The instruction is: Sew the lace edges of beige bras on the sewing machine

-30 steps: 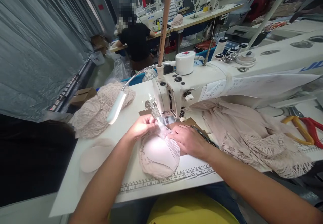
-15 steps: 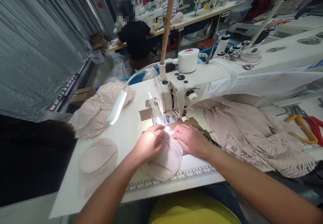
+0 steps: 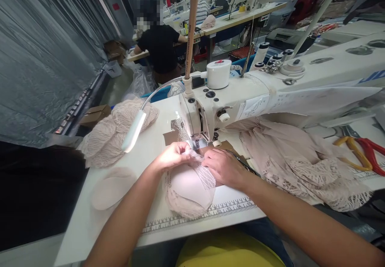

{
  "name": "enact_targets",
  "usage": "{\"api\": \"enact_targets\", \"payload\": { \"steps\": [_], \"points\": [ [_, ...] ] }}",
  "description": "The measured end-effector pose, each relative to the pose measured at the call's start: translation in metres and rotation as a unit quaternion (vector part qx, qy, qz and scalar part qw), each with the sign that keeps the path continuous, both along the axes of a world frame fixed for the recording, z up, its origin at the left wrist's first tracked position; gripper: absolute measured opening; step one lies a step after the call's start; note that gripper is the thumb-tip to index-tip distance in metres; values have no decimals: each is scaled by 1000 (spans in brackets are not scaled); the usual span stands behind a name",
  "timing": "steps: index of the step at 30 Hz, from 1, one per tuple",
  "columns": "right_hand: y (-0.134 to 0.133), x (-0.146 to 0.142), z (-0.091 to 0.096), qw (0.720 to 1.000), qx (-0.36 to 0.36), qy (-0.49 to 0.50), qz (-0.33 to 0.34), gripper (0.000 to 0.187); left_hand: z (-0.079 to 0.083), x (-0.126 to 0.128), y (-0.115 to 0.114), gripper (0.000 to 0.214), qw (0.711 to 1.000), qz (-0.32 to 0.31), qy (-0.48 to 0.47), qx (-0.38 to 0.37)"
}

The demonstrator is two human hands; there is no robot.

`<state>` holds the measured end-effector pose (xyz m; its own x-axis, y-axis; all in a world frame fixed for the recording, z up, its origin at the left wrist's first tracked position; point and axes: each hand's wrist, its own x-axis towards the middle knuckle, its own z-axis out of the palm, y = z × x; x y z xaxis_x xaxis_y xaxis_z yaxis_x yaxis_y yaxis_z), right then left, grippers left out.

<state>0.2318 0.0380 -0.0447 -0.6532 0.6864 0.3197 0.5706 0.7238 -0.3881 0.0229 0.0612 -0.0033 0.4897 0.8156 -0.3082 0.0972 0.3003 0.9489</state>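
A pale pink lace-covered bra cup (image 3: pixel 188 185) lies in front of the sewing machine (image 3: pixel 201 112), its upper edge close to the needle area. My left hand (image 3: pixel 173 156) pinches that upper edge between thumb and fingers. On the other side, my right hand (image 3: pixel 224 168) grips the lace at the cup's right edge, its fingertips partly hidden in the fabric. Below the machine head, a brown cardboard piece (image 3: pixel 224 148) shows behind my hands. The dark scissors (image 3: pixel 243 162) lie just beyond my right wrist.
A lit lamp (image 3: pixel 134 131) hangs left of the machine. Stacked lace cups (image 3: pixel 104 136) and a loose cup (image 3: pixel 110 193) sit at left. Beige lace fabric (image 3: pixel 279 154) and red-and-yellow-handled tools (image 3: pixel 371 154) lie at right. A person (image 3: pixel 159 44) sits at another machine beyond.
My left hand has turned and shifted up along the cup's edge, uncovering more of the cup's face. My right hand stays at the lace edge. The whole view has shifted slightly.
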Motion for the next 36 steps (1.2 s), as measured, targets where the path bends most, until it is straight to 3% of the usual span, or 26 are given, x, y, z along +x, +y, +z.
{"api": "enact_targets", "payload": {
  "steps": [3, 6, 8, 10, 12, 15, 17, 20, 26, 36],
  "points": [
    [1, 1, -1, 1000, -3, -1, 4, 19, -1, -6, 4, 48, 998, 47, -3, 49],
    [1, 1, -2, 1000, -8, 2, 4, 19, 3, -17, 3, 39, 980, 141, 40, 134],
    [1, 1, -2, 1000, -8, 4, 1, 21, 10, -21, -5, 25, 951, 206, 94, 211],
    [0, 0, -1, 1000, -5, 6, -1, 21, 17, -20, -19, 10, 910, 219, 179, 303],
    [-1, 0, 1, 1000, -2, 3, -3, 21, 22, -11, -36, 8, 880, 140, 261, 370],
    [-2, -1, 3, 1000, 0, -10, -22, 21, 16, 6, -52, 19, 847, -13, 333, 414],
    [-2, 0, 4, 999, 3, -13, -47, 22, 8, 15, -55, 23, 823, -59, 362, 434],
    [-1, 0, 5, 998, 11, -20, -66, 29, -1, 19, -50, 26, 804, -85, 377, 452],
    [-1, -5, 7, 987, 32, -133, -88, 29, 1, 13, -39, 36, 797, -93, 416, 428],
    [1, -9, 4, 987, 26, -126, -101, 29, -5, 1, -17, 44, 758, -150, 435, 463]
  ]
}}
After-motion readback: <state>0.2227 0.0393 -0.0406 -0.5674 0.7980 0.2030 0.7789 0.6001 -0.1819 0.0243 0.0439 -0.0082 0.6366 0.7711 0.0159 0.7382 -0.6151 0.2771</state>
